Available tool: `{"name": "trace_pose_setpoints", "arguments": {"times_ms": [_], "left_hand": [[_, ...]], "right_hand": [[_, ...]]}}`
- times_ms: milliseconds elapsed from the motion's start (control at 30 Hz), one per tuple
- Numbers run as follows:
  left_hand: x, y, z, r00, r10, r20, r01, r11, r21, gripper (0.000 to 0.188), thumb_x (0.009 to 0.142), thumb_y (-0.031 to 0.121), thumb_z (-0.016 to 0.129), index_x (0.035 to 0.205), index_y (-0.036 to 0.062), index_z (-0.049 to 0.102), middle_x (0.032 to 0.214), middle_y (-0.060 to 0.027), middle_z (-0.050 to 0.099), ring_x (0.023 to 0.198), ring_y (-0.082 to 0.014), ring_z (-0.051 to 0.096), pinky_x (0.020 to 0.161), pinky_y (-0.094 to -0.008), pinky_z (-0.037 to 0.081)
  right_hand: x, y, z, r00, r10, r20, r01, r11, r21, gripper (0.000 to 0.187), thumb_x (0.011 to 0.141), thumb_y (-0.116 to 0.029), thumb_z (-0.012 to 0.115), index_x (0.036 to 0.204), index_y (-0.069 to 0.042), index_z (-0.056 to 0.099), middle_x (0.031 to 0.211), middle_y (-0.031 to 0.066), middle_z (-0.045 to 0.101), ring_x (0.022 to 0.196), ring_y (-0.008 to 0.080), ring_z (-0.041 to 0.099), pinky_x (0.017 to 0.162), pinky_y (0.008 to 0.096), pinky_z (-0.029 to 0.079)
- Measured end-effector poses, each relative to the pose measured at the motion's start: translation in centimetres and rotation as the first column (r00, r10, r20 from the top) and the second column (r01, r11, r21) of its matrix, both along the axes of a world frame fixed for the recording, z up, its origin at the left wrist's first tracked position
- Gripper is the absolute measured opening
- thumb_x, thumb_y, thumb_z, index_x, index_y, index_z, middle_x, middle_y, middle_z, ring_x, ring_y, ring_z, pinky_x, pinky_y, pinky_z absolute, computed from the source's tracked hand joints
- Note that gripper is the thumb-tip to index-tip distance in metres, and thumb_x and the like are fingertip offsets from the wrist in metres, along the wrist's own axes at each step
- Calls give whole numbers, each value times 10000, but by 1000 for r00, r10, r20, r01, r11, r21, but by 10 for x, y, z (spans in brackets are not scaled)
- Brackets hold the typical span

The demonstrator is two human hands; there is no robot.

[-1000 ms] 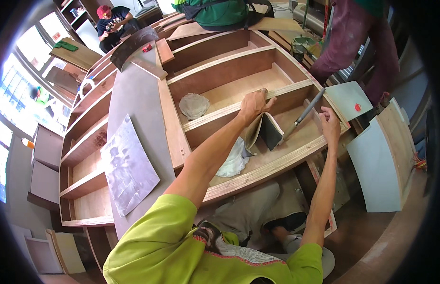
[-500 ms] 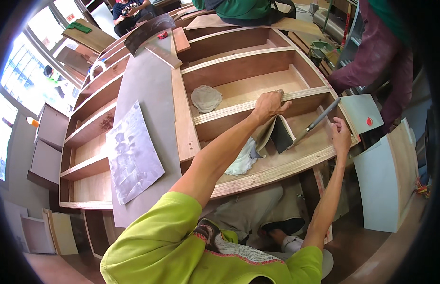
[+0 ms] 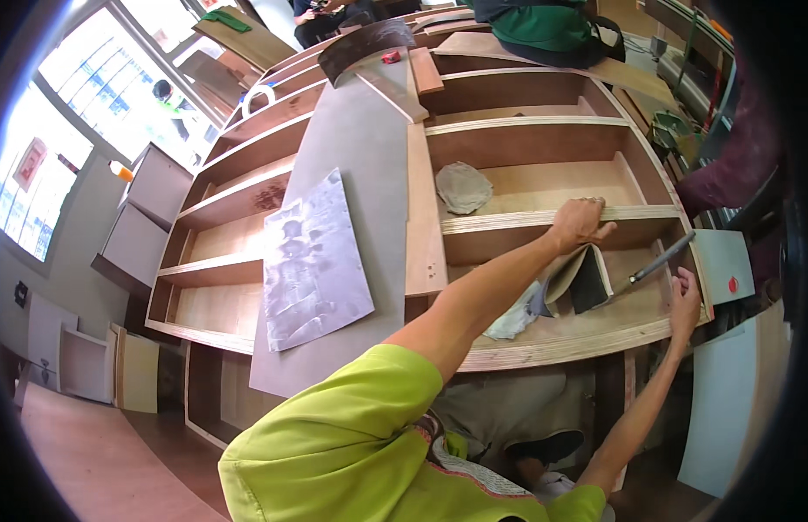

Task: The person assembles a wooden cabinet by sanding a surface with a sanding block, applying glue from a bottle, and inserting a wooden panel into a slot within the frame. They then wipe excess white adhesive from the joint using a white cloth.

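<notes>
My left hand [image 3: 580,223] is closed over the top edge of a plywood divider [image 3: 517,219] in a large wooden frame; whether anything lies under its fingers is hidden. At the frame's right front corner, my right hand [image 3: 684,303] rests by the rim, fingers loosely bent and apart, holding nothing visible. Between the hands, in the nearest compartment, stands a folded dark sheet [image 3: 593,283], possibly sandpaper. A grey-handled tool [image 3: 661,258] leans across the right rim beside it. A crumpled whitish cloth [image 3: 514,317] lies below my left forearm.
A round pale cloth [image 3: 465,188] sits in the compartment beyond. A shiny, smudged sheet [image 3: 313,265] lies on the grey middle panel [image 3: 343,130]. One person in green [image 3: 543,33] sits at the far side; another's purple trouser leg [image 3: 734,178] is close on the right. Pale panels [image 3: 726,400] stand at right.
The view has swung left, so the whole frame appears farther right. Both hands stay at about the same places on the wood.
</notes>
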State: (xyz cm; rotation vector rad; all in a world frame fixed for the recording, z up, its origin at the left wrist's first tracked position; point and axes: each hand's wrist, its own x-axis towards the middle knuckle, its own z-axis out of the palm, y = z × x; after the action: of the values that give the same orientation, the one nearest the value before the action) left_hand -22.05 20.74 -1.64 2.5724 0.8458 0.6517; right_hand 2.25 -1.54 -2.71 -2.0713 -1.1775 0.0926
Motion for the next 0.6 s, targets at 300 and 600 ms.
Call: {"name": "trace_pose_setpoints", "arguments": {"times_ms": [300,600], "left_hand": [[13,1,9,998,-38,55,38,999,0,566,795,550,599,913,-3,610,853,-228,660,827,-403,644,755,-468,514],[6,18,-3,996,-34,-79,36,999,24,581,877,552,529,1024,-6,598,899,-260,661,869,-414,649,772,-498,501]], "right_hand": [[34,-11,-19,979,19,-201,2,994,106,330,954,-196,539,1226,-13,574,1129,129,641,1054,222,598,921,332,454],[4,18,-4,994,-104,36,101,992,69,234,894,-257,561,1016,-100,686,989,112,695,943,279,657,809,373,499]]}}
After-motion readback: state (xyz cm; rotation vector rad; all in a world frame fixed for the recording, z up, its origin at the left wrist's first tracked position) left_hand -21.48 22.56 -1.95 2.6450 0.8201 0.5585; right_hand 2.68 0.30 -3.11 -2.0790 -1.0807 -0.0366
